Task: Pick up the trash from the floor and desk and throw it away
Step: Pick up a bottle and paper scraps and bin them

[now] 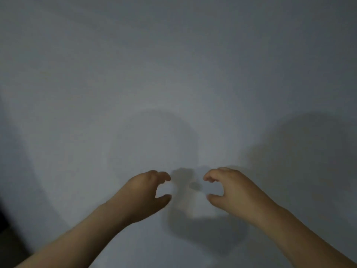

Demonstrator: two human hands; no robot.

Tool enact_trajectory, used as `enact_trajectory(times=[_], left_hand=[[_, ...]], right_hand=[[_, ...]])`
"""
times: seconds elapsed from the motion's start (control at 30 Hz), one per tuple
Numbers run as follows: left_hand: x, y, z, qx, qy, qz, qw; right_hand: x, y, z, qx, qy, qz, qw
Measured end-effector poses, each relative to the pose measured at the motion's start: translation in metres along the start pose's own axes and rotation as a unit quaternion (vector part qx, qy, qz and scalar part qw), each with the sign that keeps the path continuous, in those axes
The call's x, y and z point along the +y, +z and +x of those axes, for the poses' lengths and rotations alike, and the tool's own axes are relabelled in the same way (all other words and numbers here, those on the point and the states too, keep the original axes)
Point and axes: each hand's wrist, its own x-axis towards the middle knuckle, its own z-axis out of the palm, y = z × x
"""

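Both of my bare forearms reach forward over a plain pale grey surface (173, 74). My left hand (146, 190) is at centre, fingers and thumb loosely curved in a C shape, holding nothing. My right hand (228, 190) mirrors it a short gap to the right, also holding nothing. The two hands face each other and do not touch. Their shadows fall on the surface between and below them. No trash and no bin show in the dim, blurred view.
The pale surface fills nearly the whole view. A dark edge (5, 229) shows at the far lower left. Large soft shadows lie at centre and at the right.
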Motion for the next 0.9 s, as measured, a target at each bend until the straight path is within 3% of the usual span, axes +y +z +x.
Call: enact_trajectory(times=[0.2, 0.4, 0.9], left_hand=[[-0.078, -0.084, -0.103, 0.095, -0.121, 0.056, 0.987], [-0.153, -0.150, -0.247, 0.106, -0.245, 0.100, 0.959], [-0.253, -0.267, -0.563, 0.193, -0.480, 0.196, 0.833]], right_hand=[[-0.138, 0.008, 0.049, 0.001, -0.155, 0.024, 0.988], [-0.306, 0.051, 0.064, -0.023, -0.302, 0.057, 0.951], [-0.675, 0.143, 0.021, -0.092, -0.523, 0.139, 0.836]])
